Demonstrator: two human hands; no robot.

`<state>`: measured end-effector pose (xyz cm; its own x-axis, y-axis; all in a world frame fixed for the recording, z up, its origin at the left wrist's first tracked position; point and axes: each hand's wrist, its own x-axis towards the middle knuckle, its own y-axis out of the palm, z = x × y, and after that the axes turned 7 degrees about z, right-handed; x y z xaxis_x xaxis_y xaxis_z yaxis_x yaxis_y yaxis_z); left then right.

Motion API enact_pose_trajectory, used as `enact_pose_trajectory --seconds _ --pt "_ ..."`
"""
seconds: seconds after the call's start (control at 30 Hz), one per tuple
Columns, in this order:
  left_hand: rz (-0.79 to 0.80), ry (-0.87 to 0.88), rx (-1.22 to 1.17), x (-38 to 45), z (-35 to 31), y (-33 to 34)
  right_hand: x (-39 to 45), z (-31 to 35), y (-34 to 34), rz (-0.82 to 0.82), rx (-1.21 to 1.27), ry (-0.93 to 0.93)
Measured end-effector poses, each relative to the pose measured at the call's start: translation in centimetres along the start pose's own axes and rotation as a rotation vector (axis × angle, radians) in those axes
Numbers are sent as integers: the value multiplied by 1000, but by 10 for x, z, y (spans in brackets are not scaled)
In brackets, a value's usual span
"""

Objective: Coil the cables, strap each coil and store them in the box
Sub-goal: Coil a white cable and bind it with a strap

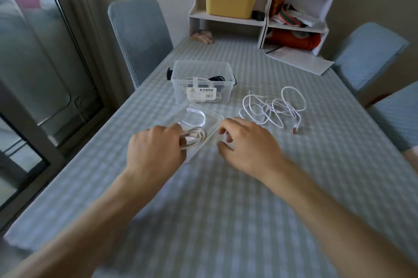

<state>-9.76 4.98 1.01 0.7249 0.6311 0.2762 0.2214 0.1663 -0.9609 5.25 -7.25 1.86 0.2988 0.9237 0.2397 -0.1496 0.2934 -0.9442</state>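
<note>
Spreading ahead of both hands, the checked table (pixel 226 209) carries the clear box (pixel 201 80) with coils already inside. Just right of the right hand (pixel 246 142) — fingers loosely curled, pinching nothing I can make out — sprawls the loose white cable (pixel 273 108), lying crosswise, its red plug nearest. The left hand (pixel 156 144) grips a coil (pixel 194 136) over the lid (pixel 201 126) — easing that grip would likely let it spring apart before the strap (pixel 194 117) closes.

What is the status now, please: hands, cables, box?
Left hand grips a coiled cable over the lid; right hand empty, fingers curled. Box open, coils inside. Loose white cable uncoiled. Nothing in the way.
</note>
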Motion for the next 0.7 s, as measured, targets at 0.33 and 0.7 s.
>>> enact_pose_trajectory --seconds 0.33,0.7 --pt "88 -188 -226 6 33 16 54 -5 30 170 215 -30" --pt "111 -220 -312 9 34 17 56 6 43 85 154 -236"
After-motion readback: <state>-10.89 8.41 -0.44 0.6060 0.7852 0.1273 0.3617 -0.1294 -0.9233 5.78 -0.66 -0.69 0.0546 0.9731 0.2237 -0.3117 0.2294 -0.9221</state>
